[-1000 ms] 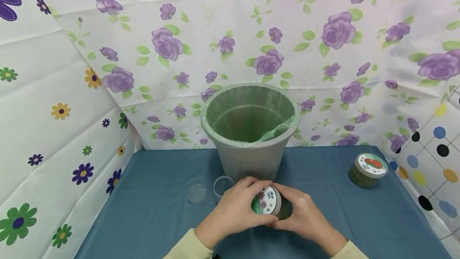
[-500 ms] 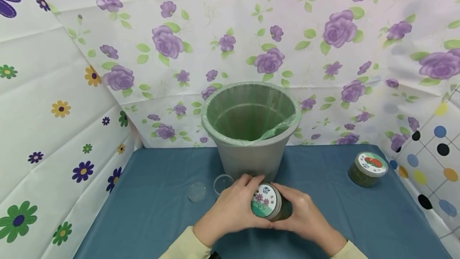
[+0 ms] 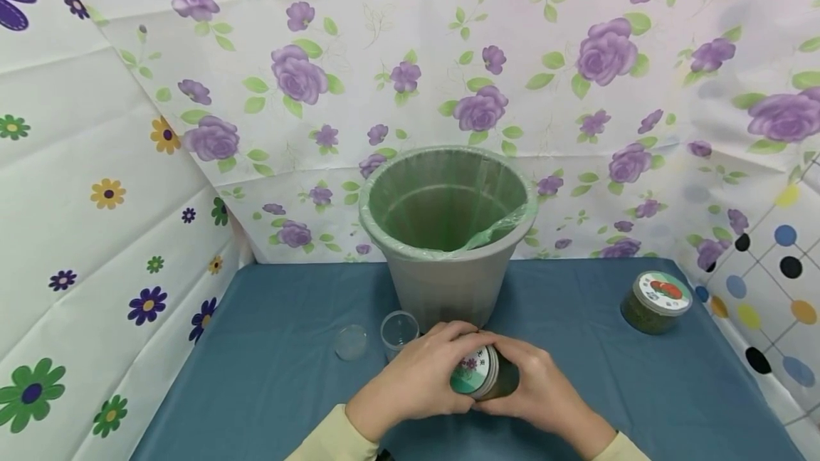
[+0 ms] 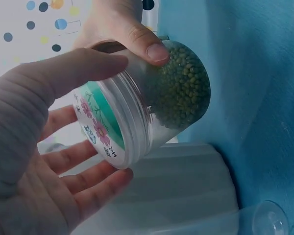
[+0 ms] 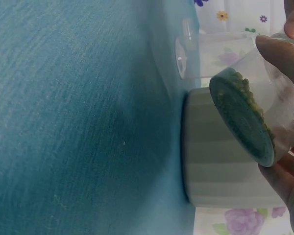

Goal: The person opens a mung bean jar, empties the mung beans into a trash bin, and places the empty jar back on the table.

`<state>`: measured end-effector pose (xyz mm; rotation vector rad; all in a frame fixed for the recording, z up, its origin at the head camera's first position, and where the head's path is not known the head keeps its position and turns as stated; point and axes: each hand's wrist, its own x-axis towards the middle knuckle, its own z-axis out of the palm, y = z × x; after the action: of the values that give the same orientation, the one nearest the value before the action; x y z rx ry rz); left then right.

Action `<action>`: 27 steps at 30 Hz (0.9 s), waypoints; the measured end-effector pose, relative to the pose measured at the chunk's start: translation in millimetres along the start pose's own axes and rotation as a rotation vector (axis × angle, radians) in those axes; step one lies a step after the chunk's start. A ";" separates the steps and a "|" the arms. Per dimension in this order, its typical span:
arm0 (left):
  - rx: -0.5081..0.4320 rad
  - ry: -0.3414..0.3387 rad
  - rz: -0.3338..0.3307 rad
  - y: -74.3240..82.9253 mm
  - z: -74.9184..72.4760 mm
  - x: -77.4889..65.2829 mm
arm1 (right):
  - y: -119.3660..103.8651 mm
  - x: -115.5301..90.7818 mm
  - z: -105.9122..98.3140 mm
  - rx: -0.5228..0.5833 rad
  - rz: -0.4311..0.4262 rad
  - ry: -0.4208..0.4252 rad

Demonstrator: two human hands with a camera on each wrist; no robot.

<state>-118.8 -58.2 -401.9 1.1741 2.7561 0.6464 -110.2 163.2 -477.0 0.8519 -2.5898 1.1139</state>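
Observation:
A clear plastic jar (image 3: 496,378) of green beans is held tilted just above the blue table (image 3: 275,375), in front of the bin. Its lid (image 3: 472,371), white and green with flower pictures, faces left. My left hand (image 3: 416,383) curls round the lid, thumb on top and fingers below, as the left wrist view shows on the lid (image 4: 108,127). My right hand (image 3: 544,390) grips the jar's body (image 4: 179,98). In the right wrist view the jar's bean-filled bottom (image 5: 242,117) shows between my fingers (image 5: 284,54).
A grey bin (image 3: 448,283) lined with a green bag stands just behind the hands. To their left stand a small clear cup (image 3: 398,329) and a clear round lid (image 3: 351,342). A second closed jar (image 3: 655,302) sits at the table's right. Flowered sheets wall in three sides.
The jar has tipped further onto its side, so the lid now faces more to the left. My left fingers have shifted round the lid. Both hands sit slightly lower.

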 end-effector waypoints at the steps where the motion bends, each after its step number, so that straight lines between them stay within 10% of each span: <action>1: 0.003 0.006 -0.006 -0.1 0.3 0.1 | 0.0 -0.3 0.1 -0.003 0.007 -0.002; 19: 0.024 0.177 -0.104 -4.6 -1.4 -8.0 | 1.6 -1.4 1.2 -0.049 0.052 0.087; 27: -0.109 0.177 -0.155 -11.4 -10.0 -20.1 | 1.2 -0.3 -1.2 -0.040 0.061 0.097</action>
<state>-114.6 -82.9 -399.3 0.9114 2.8747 0.9095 -110.7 164.9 -477.0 0.6974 -2.5647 1.0867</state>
